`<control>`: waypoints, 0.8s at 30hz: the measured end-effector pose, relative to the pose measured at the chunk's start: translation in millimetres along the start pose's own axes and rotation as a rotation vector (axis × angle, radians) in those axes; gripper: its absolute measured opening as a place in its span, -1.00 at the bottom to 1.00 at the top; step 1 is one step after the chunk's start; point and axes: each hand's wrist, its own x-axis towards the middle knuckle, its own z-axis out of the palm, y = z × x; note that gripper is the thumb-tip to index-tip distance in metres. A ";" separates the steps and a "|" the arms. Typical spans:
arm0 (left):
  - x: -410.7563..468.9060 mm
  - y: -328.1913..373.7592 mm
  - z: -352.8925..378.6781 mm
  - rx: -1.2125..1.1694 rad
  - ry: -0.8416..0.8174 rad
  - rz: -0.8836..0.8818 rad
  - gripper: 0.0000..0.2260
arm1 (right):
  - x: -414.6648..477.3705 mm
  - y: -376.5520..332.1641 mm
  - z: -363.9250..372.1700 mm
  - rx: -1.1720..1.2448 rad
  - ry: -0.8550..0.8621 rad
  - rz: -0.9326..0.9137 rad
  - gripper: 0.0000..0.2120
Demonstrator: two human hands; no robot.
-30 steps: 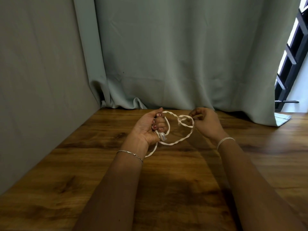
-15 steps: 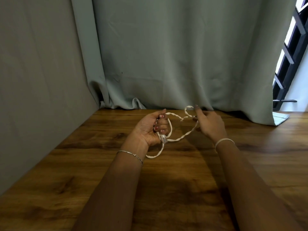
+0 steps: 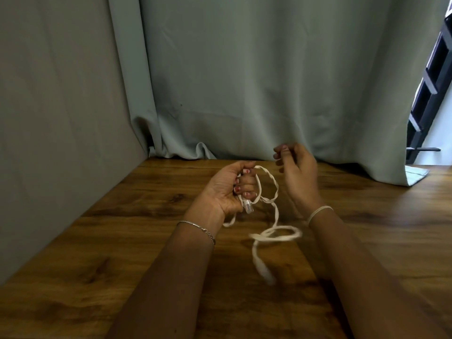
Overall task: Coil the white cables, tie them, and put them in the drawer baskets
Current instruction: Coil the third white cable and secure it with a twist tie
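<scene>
— Fingers [image 3: 245,186] of the left hand [image 3: 226,190] are curling tight round the white cable [image 3: 277,192], yes?

— Yes. They are gripping a bunch of it against the palm, above the worktop [image 3: 117,245], and a clear plug [image 3: 248,207] is sticking out below the little finger.

— And the right hand [image 3: 299,178]?

— It is hovering just beside the left, a little higher and nearer the curtain [image 3: 269,81]. Its fingers are bending loosely, thumb and forefinger close together. They seem to be holding nothing, though the tips are too small to be sure.

— Where is the rest of the cable lying?

— One strand is arching from the top of the left fist toward the right hand, apart from it, then dropping back toward the plug. From there it is hanging down between the two forearms, making a blurred loop, and its end is trailing toward the near edge. Whether loop and end are touching the wood, I cannot tell. A short tail is also poking out under the left wrist.

— Anything on the wrists?

— A thin chain bracelet [image 3: 198,227] is sitting on the left, a pale band [image 3: 320,211] on the right.

— And around them?

— Grey-green curtain is hanging behind the worktop and pooling on its far edge, and a dark barred frame [image 3: 430,94] is showing at far right.
</scene>
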 end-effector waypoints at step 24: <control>2.7 -0.8 -2.4 0.154 0.074 -0.019 -0.62 | 6.4 -5.8 -18.6 -0.820 -0.048 -0.275 -0.94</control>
